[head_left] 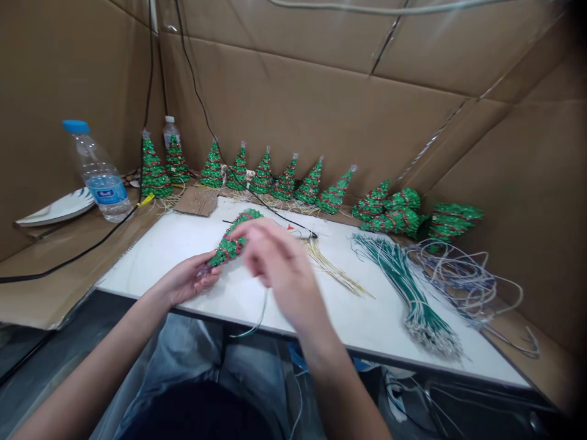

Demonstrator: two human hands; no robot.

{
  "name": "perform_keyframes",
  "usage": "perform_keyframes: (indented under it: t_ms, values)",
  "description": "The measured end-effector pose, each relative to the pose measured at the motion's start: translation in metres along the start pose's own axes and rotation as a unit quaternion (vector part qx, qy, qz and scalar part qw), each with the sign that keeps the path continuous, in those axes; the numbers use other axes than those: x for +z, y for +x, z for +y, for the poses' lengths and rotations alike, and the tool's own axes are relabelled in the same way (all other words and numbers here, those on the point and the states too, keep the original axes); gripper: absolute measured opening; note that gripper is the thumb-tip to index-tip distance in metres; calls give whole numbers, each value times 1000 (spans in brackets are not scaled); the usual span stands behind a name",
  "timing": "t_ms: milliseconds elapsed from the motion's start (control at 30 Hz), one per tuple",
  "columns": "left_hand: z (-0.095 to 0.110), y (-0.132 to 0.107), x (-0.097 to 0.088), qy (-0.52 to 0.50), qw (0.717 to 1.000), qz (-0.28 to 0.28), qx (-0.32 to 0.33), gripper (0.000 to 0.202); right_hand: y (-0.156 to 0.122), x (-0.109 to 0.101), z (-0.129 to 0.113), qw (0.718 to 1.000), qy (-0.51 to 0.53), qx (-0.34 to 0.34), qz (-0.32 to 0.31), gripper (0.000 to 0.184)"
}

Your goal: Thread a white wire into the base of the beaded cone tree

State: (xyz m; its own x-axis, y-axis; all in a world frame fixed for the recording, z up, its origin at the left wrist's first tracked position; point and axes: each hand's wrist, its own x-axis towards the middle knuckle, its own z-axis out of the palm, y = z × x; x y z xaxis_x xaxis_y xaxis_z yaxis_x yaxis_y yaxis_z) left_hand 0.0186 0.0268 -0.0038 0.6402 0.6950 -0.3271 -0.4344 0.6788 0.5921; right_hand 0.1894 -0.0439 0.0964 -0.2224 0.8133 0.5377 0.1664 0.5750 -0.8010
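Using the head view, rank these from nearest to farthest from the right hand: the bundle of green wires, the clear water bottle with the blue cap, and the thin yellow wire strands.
Measured from the right hand:
1. Thin yellow wire strands, just to its right on the white table.
2. Bundle of green wires, farther right on the table.
3. Clear water bottle with the blue cap, far left, off the white surface.

Single head view, close above the white table (389, 333), facing forward and down.

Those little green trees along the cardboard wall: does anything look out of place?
Yes. Most trees in the row stand upright, but those at the right end lie toppled in a heap, unlike the rest.
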Motion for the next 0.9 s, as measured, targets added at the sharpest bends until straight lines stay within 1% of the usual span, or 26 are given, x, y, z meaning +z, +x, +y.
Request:
perform_keyframes:
  t_ms: [33, 67, 100, 167, 233, 267, 333, 400, 467, 567, 633, 767, 900]
  values:
    - [0, -1, 3, 24, 999, 27, -7, 25, -5, -14, 3, 997, -16, 2, 81, 28]
    - [0, -2, 7, 43, 998, 50, -7, 29, -9, -26, 5, 985, -38, -2, 165, 29]
    - [0, -3, 10, 53, 996, 67, 1, 31, -13, -35, 8, 967, -71, -18, 244, 29]
    - [0, -4, 13, 66, 994, 83, 14, 34, -20, -47, 13, 913, -156, -42, 374, 28]
    - [0, -4, 13, 77, 993, 86, 26, 35, -25, -53, 17, 860, -207, -65, 461, 30]
    - [-1, -4, 12, 80, 993, 85, 32, 34, -27, -55, 19, 840, -212, -73, 495, 33]
    - [-2, -3, 10, 82, 992, 83, 41, 34, -30, -59, 24, 814, -189, -80, 543, 35]
    - [-4, -2, 7, 83, 992, 83, 46, 35, -32, -64, 30, 806, -132, -70, 573, 34]
    - [-5, -2, 6, 84, 992, 81, 51, 35, -35, -69, 39, 815, -60, -34, 575, 30]
    - [-6, -3, 5, 87, 991, 71, 66, 35, -41, -75, 58, 840, 51, 61, 537, 26]
    - [-7, -3, 4, 88, 991, 62, 77, 34, -45, -76, 73, 846, 109, 113, 510, 27]
    - [-9, -2, 1, 95, 990, 42, 90, 27, -49, -70, 94, 833, 155, 171, 502, 27]
    - [-10, -3, 0, 99, 990, 41, 92, 26, -51, -59, 100, 844, 161, 199, 472, 25]
